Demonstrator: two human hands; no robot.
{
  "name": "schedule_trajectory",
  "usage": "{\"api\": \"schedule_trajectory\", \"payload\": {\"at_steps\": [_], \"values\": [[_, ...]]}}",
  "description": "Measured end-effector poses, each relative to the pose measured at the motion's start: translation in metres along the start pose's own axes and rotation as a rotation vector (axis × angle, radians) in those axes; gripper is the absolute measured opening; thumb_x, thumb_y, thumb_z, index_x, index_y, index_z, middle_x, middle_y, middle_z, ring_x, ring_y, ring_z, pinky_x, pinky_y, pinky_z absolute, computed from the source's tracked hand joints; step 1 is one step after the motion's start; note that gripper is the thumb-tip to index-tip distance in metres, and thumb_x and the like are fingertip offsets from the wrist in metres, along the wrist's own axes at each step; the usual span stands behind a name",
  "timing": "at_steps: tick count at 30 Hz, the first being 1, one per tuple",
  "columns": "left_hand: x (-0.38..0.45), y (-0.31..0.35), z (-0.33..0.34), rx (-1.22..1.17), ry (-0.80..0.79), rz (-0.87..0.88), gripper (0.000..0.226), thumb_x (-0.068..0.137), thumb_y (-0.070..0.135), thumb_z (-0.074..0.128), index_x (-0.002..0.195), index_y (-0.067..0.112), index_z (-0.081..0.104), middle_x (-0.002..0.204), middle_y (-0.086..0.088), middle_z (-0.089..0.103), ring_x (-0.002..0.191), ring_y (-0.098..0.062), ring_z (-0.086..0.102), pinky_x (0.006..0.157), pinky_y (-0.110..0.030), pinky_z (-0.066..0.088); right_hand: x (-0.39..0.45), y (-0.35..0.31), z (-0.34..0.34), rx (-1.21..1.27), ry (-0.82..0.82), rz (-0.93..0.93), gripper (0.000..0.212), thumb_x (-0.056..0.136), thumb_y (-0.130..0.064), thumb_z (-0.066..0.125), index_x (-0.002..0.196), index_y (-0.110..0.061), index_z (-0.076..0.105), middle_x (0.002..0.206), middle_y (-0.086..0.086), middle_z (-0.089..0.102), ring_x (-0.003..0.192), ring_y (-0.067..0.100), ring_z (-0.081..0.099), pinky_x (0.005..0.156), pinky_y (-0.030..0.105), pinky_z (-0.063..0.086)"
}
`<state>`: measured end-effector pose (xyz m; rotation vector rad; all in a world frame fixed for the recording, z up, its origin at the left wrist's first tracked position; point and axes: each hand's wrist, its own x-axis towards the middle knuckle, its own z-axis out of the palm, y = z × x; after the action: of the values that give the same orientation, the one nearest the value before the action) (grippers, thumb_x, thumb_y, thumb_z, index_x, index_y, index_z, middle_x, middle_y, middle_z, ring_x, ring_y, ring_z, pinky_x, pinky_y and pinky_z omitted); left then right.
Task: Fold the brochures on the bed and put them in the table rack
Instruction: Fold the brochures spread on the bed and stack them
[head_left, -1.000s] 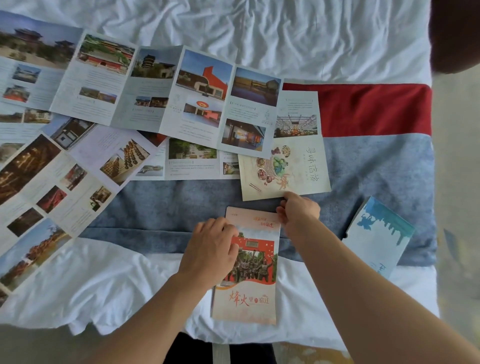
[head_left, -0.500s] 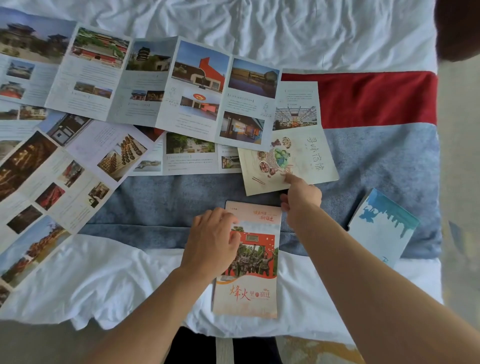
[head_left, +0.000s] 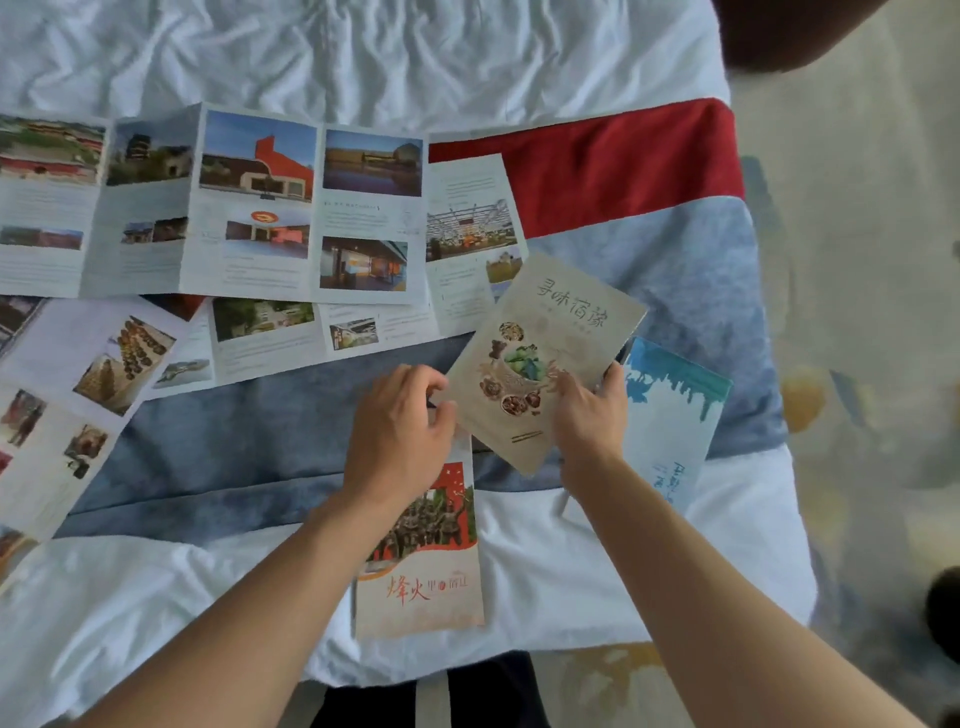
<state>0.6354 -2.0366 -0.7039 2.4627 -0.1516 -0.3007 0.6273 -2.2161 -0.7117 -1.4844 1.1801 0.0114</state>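
My right hand (head_left: 589, 410) grips the lower right edge of a folded beige food brochure (head_left: 550, 332), tilted above the bed. Beside that brochure's left edge, my left hand (head_left: 400, 431) hovers with fingers curled; whether it touches is unclear. It covers the top of a folded orange brochure (head_left: 421, 577) lying on the white sheet. A folded blue and white brochure (head_left: 670, 415) lies to the right. A long unfolded brochure (head_left: 249, 208) with building photos stretches across the bed, with other unfolded ones (head_left: 78, 395) at the left.
The bed has a white sheet (head_left: 363, 52) and a runner in red (head_left: 613, 166) and grey-blue (head_left: 249, 441). Patterned carpet (head_left: 857, 312) lies past the bed's right edge. A dark object (head_left: 779, 31) sits at the top right. No table rack shows.
My right hand has pulled the beige food brochure toward me and to the right, lifting and turning it. My left hand moved up off the orange brochure toward the beige one.
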Motion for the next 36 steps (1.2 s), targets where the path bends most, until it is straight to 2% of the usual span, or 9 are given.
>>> {"api": "schedule_trajectory", "payload": {"at_steps": [6, 11, 16, 21, 24, 26, 28, 32, 36], "values": [[0.007, 0.048, 0.047, -0.081, -0.226, -0.104, 0.001, 0.092, 0.025, 0.061, 0.091, 0.025, 0.060, 0.090, 0.013, 0.058, 0.088, -0.015, 0.059, 0.069, -0.031, 0.045, 0.021, 0.006, -0.053, 0.090, 0.066, 0.066, 0.024, 0.096, -0.011, 0.046, 0.101, -0.034, 0.051, 0.104, -0.007, 0.068, 0.090, 0.019, 0.068, 0.068, 0.039, 0.059], [0.000, 0.077, 0.084, 0.006, -0.420, -0.224, 0.019, 0.084, 0.045, 0.067, 0.088, 0.027, 0.062, 0.089, 0.011, 0.067, 0.086, -0.017, 0.065, 0.070, -0.033, 0.053, 0.037, 0.016, -0.095, 0.065, 0.085, 0.043, 0.028, 0.090, -0.011, 0.047, 0.101, -0.036, 0.053, 0.096, -0.011, 0.070, 0.087, 0.018, 0.070, 0.069, 0.042, 0.062], [-0.013, 0.098, 0.109, 0.190, -0.393, -0.229, 0.048, 0.072, 0.064, 0.069, 0.094, 0.025, 0.053, 0.090, 0.005, 0.067, 0.086, -0.024, 0.064, 0.062, -0.033, 0.045, 0.048, 0.023, -0.124, -0.006, 0.129, 0.028, 0.028, 0.089, -0.014, 0.048, 0.110, -0.032, 0.052, 0.098, -0.011, 0.066, 0.091, 0.018, 0.065, 0.082, 0.052, 0.057], [-0.026, 0.109, 0.128, -0.217, -0.282, -0.366, 0.039, 0.082, 0.028, 0.076, 0.107, 0.023, 0.047, 0.080, 0.013, 0.066, 0.090, -0.019, 0.065, 0.066, -0.033, 0.048, 0.058, 0.021, -0.145, -0.148, 0.182, -0.086, 0.021, 0.086, -0.014, 0.051, 0.105, -0.021, 0.054, 0.114, -0.001, 0.057, 0.093, 0.009, 0.059, 0.087, 0.046, 0.054], [-0.025, 0.112, 0.128, -0.262, -0.244, -0.401, 0.038, 0.082, 0.032, 0.075, 0.102, 0.024, 0.045, 0.076, 0.013, 0.067, 0.082, -0.011, 0.063, 0.058, -0.028, 0.039, 0.063, 0.020, -0.153, -0.283, 0.195, -0.171, 0.017, 0.087, -0.015, 0.051, 0.104, -0.018, 0.053, 0.122, -0.001, 0.047, 0.094, -0.004, 0.051, 0.085, 0.040, 0.049], [-0.027, 0.115, 0.129, -0.245, -0.277, -0.373, 0.039, 0.079, 0.040, 0.075, 0.095, 0.025, 0.043, 0.074, 0.012, 0.067, 0.077, -0.006, 0.061, 0.055, -0.028, 0.037, 0.064, 0.019, -0.156, -0.342, 0.194, -0.169, 0.024, 0.085, -0.015, 0.050, 0.107, -0.016, 0.056, 0.124, -0.002, 0.050, 0.104, 0.013, 0.053, 0.089, 0.045, 0.050], [-0.031, 0.116, 0.131, -0.207, -0.306, -0.342, 0.037, 0.079, 0.042, 0.072, 0.090, 0.026, 0.041, 0.075, 0.011, 0.064, 0.076, -0.008, 0.059, 0.054, -0.029, 0.036, 0.064, 0.018, -0.158, -0.277, 0.168, -0.071, 0.028, 0.079, -0.013, 0.048, 0.105, -0.018, 0.056, 0.112, 0.000, 0.059, 0.100, 0.024, 0.058, 0.084, 0.046, 0.054], [-0.037, 0.109, 0.131, -0.235, -0.276, -0.439, 0.033, 0.079, 0.028, 0.070, 0.093, 0.021, 0.041, 0.077, 0.009, 0.063, 0.081, -0.019, 0.060, 0.058, -0.031, 0.037, 0.063, 0.015, -0.155, -0.003, 0.208, 0.157, 0.025, 0.081, -0.007, 0.046, 0.099, -0.022, 0.055, 0.102, 0.003, 0.066, 0.092, 0.025, 0.064, 0.074, 0.043, 0.059], [-0.043, 0.104, 0.122, -0.261, -0.053, -0.439, 0.025, 0.083, 0.023, 0.068, 0.091, 0.015, 0.046, 0.079, 0.000, 0.057, 0.076, -0.024, 0.055, 0.061, -0.037, 0.042, 0.060, 0.012, -0.148, 0.247, 0.281, 0.241, 0.025, 0.086, -0.004, 0.049, 0.109, -0.014, 0.056, 0.106, 0.007, 0.066, 0.094, 0.027, 0.065, 0.070, 0.038, 0.057]]}}
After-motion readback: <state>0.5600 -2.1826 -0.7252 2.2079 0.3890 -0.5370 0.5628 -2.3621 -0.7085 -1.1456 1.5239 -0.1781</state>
